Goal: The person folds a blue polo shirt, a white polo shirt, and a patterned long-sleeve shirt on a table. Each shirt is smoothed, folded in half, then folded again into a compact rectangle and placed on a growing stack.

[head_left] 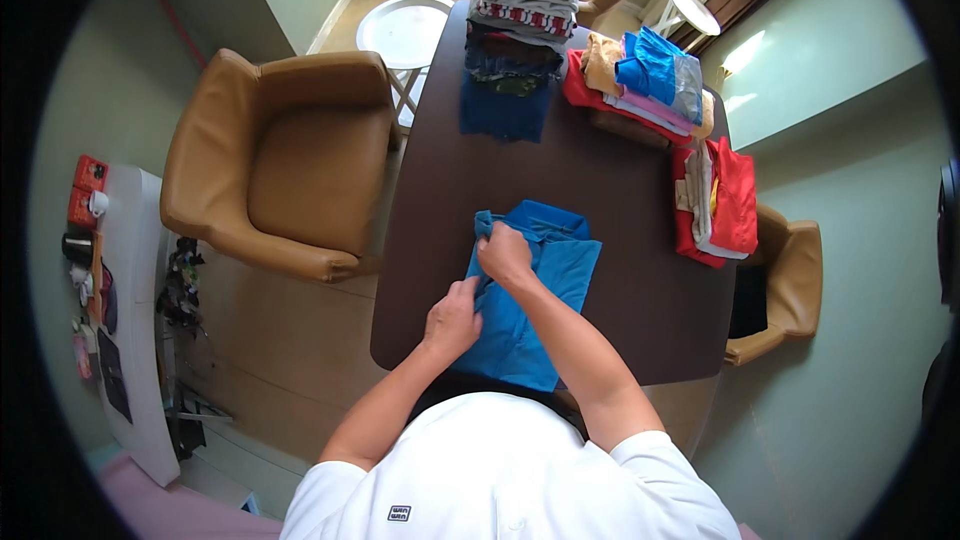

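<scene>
A blue collared shirt (536, 307), folded to a narrow shape, lies on the dark brown table (637, 195) at its near edge, its collar pointing away from me. My right hand (506, 253) grips the cloth near the shirt's upper left corner, beside the collar. Lower down, my left hand (454, 321) is at the shirt's left edge; its fingertips are partly hidden by the cloth, and whether they pinch it does not show.
A tall stack of folded clothes (525, 15) stands at the table's far end. Right of it are a pile with a blue garment (652, 71) and a pile with a red garment (735, 195). A tan armchair (315, 165) stands left of the table, another (799, 277) at the right.
</scene>
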